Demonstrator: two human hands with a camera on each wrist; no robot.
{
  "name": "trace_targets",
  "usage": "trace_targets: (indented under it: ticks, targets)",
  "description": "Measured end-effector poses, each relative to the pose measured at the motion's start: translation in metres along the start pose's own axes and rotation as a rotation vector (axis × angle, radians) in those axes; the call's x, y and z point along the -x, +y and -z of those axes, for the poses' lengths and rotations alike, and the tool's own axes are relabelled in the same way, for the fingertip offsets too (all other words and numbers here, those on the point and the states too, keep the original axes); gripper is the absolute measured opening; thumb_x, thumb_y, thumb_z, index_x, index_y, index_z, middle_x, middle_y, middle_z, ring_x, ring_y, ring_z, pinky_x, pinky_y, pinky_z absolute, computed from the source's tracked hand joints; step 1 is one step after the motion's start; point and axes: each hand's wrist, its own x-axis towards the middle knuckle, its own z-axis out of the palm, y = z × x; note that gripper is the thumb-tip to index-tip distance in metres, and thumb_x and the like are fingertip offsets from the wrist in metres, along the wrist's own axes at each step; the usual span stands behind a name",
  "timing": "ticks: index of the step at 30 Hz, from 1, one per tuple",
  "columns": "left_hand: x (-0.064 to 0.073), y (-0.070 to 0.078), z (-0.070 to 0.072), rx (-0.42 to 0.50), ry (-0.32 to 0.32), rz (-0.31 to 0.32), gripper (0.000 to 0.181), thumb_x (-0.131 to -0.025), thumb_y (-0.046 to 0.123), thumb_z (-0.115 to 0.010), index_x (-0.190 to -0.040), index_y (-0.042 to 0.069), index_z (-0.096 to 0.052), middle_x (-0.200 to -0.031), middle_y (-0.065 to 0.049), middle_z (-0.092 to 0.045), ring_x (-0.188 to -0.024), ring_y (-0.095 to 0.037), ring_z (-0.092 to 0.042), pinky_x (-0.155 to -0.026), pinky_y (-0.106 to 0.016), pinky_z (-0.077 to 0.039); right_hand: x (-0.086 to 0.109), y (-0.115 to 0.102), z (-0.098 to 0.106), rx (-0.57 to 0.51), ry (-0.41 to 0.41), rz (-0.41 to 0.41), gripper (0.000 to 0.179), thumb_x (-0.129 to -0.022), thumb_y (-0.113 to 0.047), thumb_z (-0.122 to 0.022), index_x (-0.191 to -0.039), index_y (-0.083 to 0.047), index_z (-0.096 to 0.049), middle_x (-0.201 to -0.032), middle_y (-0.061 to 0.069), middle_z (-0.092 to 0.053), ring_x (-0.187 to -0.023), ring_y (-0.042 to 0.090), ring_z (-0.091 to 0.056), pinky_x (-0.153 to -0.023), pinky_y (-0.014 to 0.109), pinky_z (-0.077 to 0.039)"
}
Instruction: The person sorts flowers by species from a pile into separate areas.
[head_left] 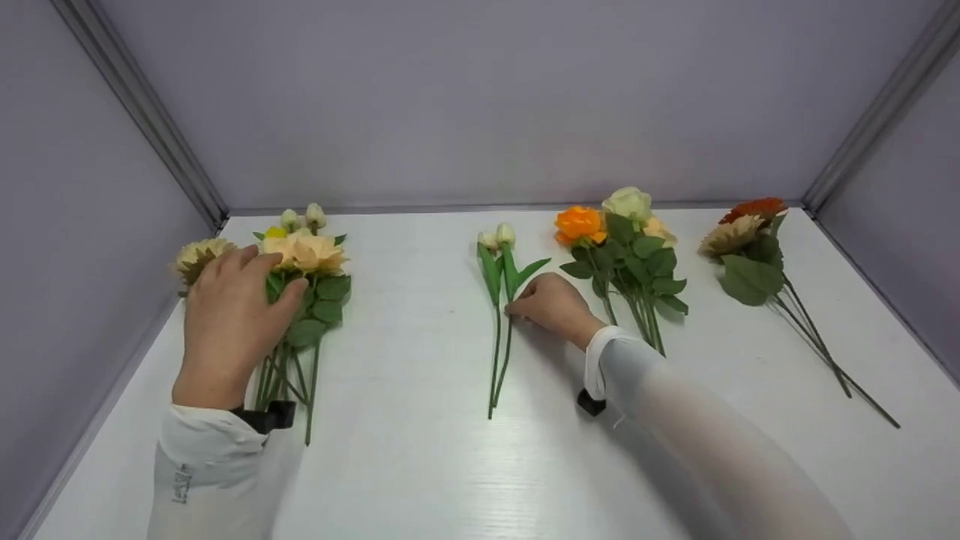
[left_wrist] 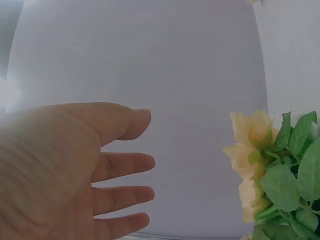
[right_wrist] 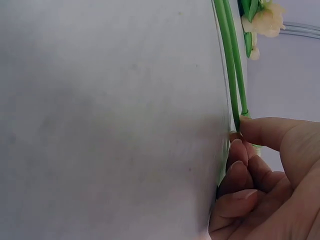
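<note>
Two white tulips (head_left: 505,235) with green leaves lie side by side on the white table, mid-scene. My right hand (head_left: 556,306) pinches the stem of the right-hand tulip between thumb and forefinger; in the right wrist view the green stem (right_wrist: 229,65) runs to the fingertips. At the left, my left hand (head_left: 231,319) is over a bunch holding peach flowers (head_left: 309,251), a cream daisy-like flower (head_left: 201,259) and white tulip buds (head_left: 315,216). Its fingers are spread and hold nothing. In the left wrist view the peach flowers stand apart from that hand.
Right of the tulips lies a group with an orange flower (head_left: 580,225), a pale green rose (head_left: 627,204) and dark leaves. Farther right are a rust-red flower (head_left: 757,210) and a beige flower (head_left: 731,235) on long stems. Grey panels (head_left: 480,105) enclose the table's back and sides.
</note>
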Motion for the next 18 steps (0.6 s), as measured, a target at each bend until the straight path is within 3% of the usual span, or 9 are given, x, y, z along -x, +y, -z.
trace_targets:
  ticks: [6,10,14,18]
  targets:
    - [0.0,-0.011,0.003,-0.058,-0.038,0.067,0.047,-0.102,0.03,-0.063,-0.135,-0.003,-0.062,-0.137,-0.033,-0.053,-0.127,-0.058,-0.043,-0.096,-0.074,-0.037,0.005,0.0,0.005,-0.033,-0.001,0.009,0.029,-0.091,-0.04,-0.076,-0.087,-0.011,-0.076,-0.075,0.003,-0.071,-0.066,0.016,-0.057,-0.059,0.032,-0.045]
    - [0.001,-0.026,0.006,-0.043,-0.065,0.153,0.039,-0.103,0.025,-0.061,-0.13,-0.002,-0.065,-0.125,-0.029,-0.062,-0.107,-0.051,-0.058,-0.075,-0.063,-0.05,0.009,-0.002,0.013,-0.094,0.037,0.03,0.029,-0.094,-0.038,-0.073,-0.095,-0.009,-0.075,-0.081,0.004,-0.069,-0.069,0.018,-0.054,-0.062,0.034,-0.043]
    - [0.0,-0.049,0.006,-0.029,-0.165,0.263,0.04,-0.104,0.028,-0.058,-0.129,-0.002,-0.065,-0.119,-0.026,-0.067,-0.088,-0.041,-0.066,-0.058,-0.049,-0.05,0.02,-0.008,0.021,-0.125,0.09,0.14,0.021,-0.098,-0.033,-0.069,-0.101,-0.013,-0.073,-0.091,0.002,-0.068,-0.076,0.021,-0.055,-0.067,0.036,-0.047]
    - [-0.002,-0.074,-0.004,-0.024,-0.294,0.363,0.045,-0.105,0.036,-0.056,-0.129,0.0,-0.067,-0.122,-0.026,-0.067,-0.084,-0.035,-0.066,-0.059,-0.047,-0.049,0.044,-0.019,0.022,-0.071,0.15,0.311,0.014,-0.1,-0.034,-0.066,-0.101,-0.021,-0.072,-0.094,-0.004,-0.068,-0.078,0.02,-0.059,-0.069,0.036,-0.051]
